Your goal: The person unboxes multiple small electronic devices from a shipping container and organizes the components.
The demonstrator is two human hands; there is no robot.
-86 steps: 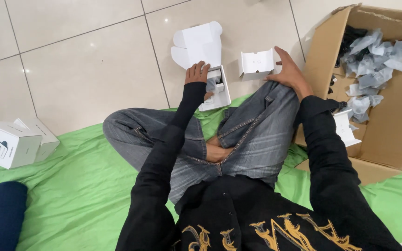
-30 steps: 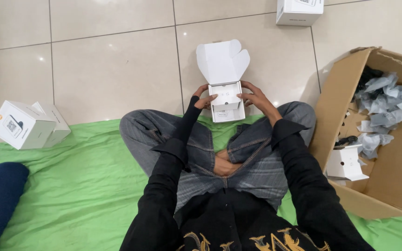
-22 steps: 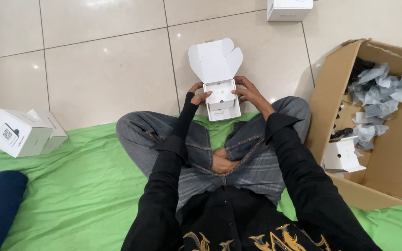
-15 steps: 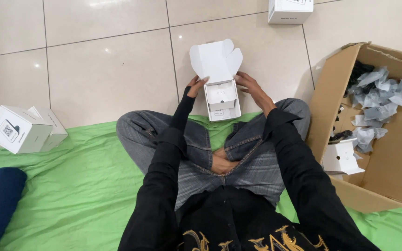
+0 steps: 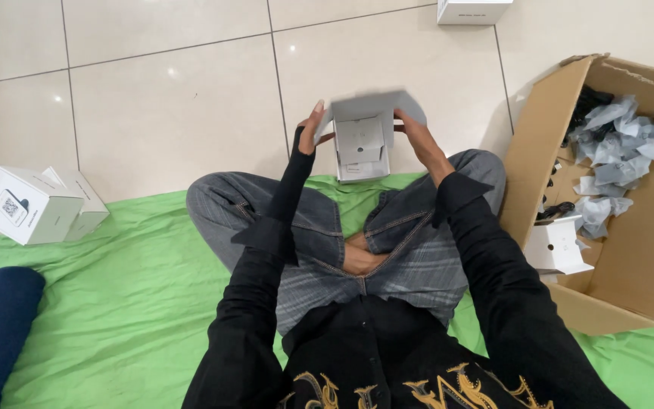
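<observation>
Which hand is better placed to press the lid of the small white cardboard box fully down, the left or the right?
Probably the right hand: its fingers already lie on the edge of the half-folded lid of the small white cardboard box. The left hand only steadies the box's left side, lower on the wall.

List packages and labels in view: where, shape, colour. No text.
Small white box: between left hand and right hand, lid half folded over.
White cube box: floor at left, dark square label on its side.
White box: top edge, cut off.
Brown carton: at right, open, holding grey wrapped packets.
White insert: carton's near corner.
</observation>
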